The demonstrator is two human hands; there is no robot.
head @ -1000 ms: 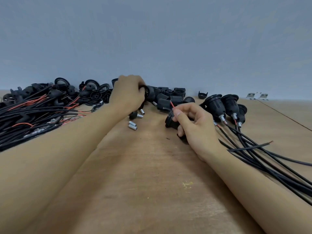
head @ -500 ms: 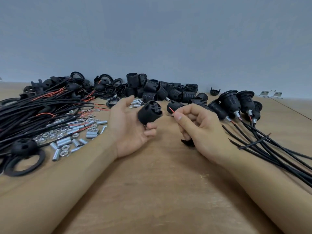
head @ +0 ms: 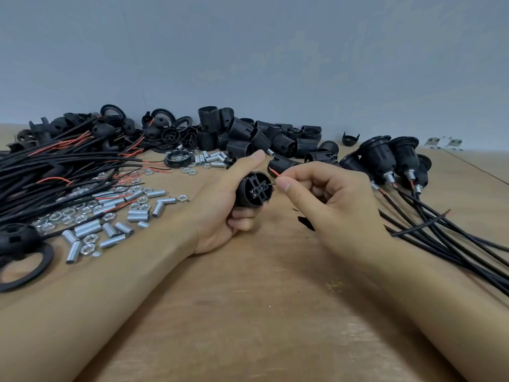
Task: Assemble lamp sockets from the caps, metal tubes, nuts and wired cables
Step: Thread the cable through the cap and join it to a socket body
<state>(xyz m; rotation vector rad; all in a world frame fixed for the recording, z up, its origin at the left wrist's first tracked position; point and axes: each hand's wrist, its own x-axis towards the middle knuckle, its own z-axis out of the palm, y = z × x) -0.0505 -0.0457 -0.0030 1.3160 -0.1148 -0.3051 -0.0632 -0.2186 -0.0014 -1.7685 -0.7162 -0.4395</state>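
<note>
My left hand (head: pixel 220 208) grips a black socket body (head: pixel 254 190) with its terminal end turned toward me. My right hand (head: pixel 327 199) pinches a wired cable at its stripped end. The red wire tip (head: pixel 274 172) sticks up beside the socket, and a dark wire tip touches the socket's terminal face. A black cap piece (head: pixel 305 223) shows under my right palm. Whether the cable runs through it is hidden.
Black and red cables (head: pixel 63 172) lie piled at left, with metal tubes (head: pixel 137 216) and nuts (head: pixel 143 199) beside them. Black threaded socket bodies (head: pixel 264 139) are heaped at the back. Several assembled sockets with cables (head: pixel 399 166) lie at right. A black ring (head: pixel 24 268) sits at far left.
My left hand pulled back from the far pile with a socket body and turned its terminal face toward me. My right hand brought the wire ends up to that face.
</note>
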